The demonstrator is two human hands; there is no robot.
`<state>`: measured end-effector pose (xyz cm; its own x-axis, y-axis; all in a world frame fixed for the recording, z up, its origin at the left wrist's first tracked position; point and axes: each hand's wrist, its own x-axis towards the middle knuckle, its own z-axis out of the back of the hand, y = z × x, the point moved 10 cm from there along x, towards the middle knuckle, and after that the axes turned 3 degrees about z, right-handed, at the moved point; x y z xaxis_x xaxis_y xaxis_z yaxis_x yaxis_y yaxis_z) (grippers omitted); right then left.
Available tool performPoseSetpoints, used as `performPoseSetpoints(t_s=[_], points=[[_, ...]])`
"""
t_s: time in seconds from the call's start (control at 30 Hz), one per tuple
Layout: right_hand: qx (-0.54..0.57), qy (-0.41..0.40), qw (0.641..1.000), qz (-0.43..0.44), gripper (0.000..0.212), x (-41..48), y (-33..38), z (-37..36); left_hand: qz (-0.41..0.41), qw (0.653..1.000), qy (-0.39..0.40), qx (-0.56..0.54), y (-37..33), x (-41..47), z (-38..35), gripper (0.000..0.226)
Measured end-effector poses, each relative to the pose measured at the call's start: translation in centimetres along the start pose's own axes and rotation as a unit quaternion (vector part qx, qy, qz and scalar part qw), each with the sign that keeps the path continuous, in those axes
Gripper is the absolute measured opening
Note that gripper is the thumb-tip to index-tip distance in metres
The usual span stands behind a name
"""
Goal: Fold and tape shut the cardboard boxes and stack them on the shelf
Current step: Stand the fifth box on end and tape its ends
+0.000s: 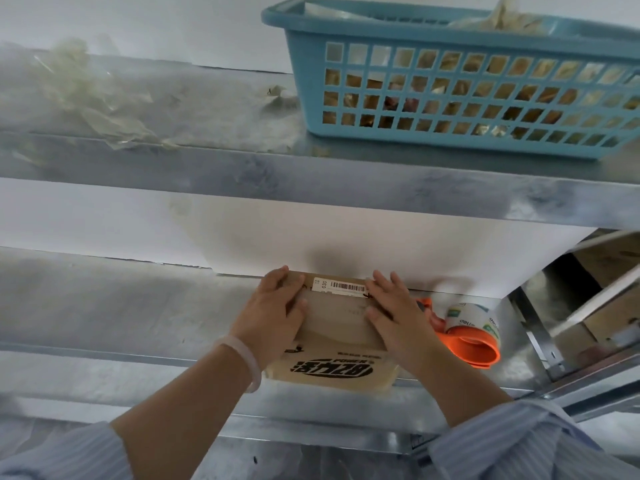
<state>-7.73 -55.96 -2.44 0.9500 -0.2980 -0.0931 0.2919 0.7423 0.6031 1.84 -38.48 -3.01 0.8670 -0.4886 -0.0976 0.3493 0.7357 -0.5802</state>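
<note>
Cardboard box (335,322) at wall (277,237); left hand (273,308), right hand (394,315) press edges.

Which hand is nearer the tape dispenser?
Right. The right hand rests on the box at its right edge, just left of the tape dispenser; the left hand is on its left edge, farther off.

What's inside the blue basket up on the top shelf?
The blue basket holds crumpled yellowish plastic scraps, poking over its rim and showing through the holes. Its wall hides what lies deeper down.
</note>
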Motion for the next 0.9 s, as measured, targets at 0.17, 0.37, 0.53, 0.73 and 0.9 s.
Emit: performPoseSetpoints(t_s=[0.17,0.37,0.53,0.73,0.9], points=[[0.157,-0.023,0.983,-0.089,0.058,-0.7,-1.9,-0.5,0.027,0.996,0.022,-0.083,0.9,-0.1,-0.9,0.056],[0.239,0.011,0.966,-0.095,0.053,-1.1,-1.7,-0.3,0.039,0.984,0.051,-0.166,1.2,0.6,-1.3,0.057],[0.294,-0.031,0.949,-0.112,0.055,-1.7,-2.7,-0.1,0.059,0.955,0.0,-0.292,1.4,-0.4,-0.2,0.039],[0.15,-0.096,0.982,-0.057,0.047,-3.3,-2.6,1.1,0.104,0.945,-0.052,-0.306,2.6,-2.2,0.0,0.047],[0.248,-0.029,0.966,-0.06,0.063,-4.6,-3.0,-1.4,0.063,0.937,0.022,-0.343,2.4,-4.4,-1.0,0.068]])
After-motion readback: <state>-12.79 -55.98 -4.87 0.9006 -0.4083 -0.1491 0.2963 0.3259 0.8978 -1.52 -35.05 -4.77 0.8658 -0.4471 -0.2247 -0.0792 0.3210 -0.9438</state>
